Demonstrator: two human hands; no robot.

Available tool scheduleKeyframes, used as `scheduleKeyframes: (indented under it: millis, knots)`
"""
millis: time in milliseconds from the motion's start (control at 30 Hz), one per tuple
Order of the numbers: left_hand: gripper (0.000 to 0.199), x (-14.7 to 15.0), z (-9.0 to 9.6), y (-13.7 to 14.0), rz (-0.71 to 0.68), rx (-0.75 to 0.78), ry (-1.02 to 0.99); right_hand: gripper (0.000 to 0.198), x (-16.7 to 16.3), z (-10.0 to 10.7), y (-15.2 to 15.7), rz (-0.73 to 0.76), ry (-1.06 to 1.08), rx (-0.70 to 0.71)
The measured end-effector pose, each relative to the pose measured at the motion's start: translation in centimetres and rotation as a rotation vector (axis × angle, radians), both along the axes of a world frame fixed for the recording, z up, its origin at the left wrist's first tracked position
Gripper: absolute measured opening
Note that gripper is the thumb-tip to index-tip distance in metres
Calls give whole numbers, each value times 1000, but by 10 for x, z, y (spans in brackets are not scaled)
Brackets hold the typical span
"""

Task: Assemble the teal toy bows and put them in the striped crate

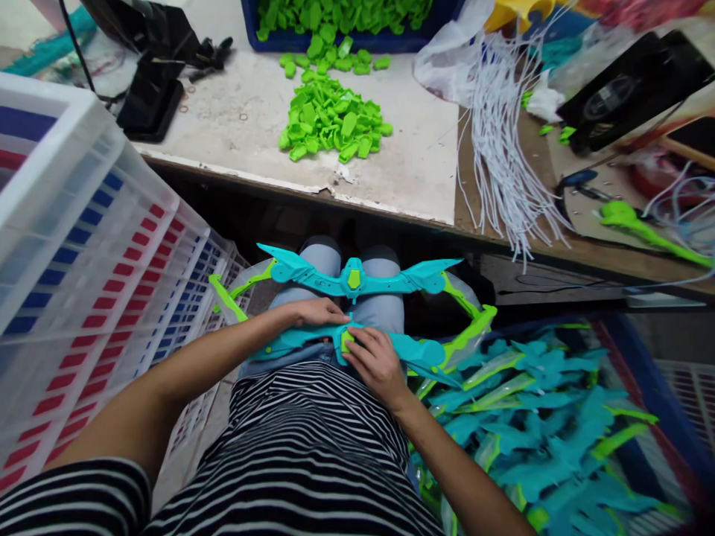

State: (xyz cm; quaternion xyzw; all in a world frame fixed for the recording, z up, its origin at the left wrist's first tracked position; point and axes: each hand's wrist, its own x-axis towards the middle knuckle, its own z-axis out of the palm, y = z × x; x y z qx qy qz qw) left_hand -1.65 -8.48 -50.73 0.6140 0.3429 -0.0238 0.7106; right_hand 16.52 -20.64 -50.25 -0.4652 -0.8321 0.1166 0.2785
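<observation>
Across my lap lie two turquoise toy bows with lime-green limb parts. The farther toy bow [385, 284] rests over my knees, a green cap [354, 279] at its centre. Closer to my waist is the nearer toy bow [410, 348], partly hidden under my hands. My left hand [319, 312] is closed on the upper edge of this nearer bow, left of its centre. The fingers of my right hand [378, 362] are bent over its middle, touching the green cap [347, 341] there and gripping the bow's centre.
Loose green caps [335, 119] are heaped on the worktable [223, 112], before a blue bin [251, 33] of more. White cords [497, 134] hang over the table edge. A white plastic crate [112, 246] stands left; a container of several turquoise bows [558, 424] stands right.
</observation>
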Motion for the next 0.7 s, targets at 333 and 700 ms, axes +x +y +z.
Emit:
scheduleKeyframes:
  millis: [333,700]
  knots:
    - [51,2,7,-1,-111,125,42,14,-6,-4,-8,-103,-16,-20]
    - [34,7,8,-8,-121,312,117,58,-6,-13,3,-267,-92,-288]
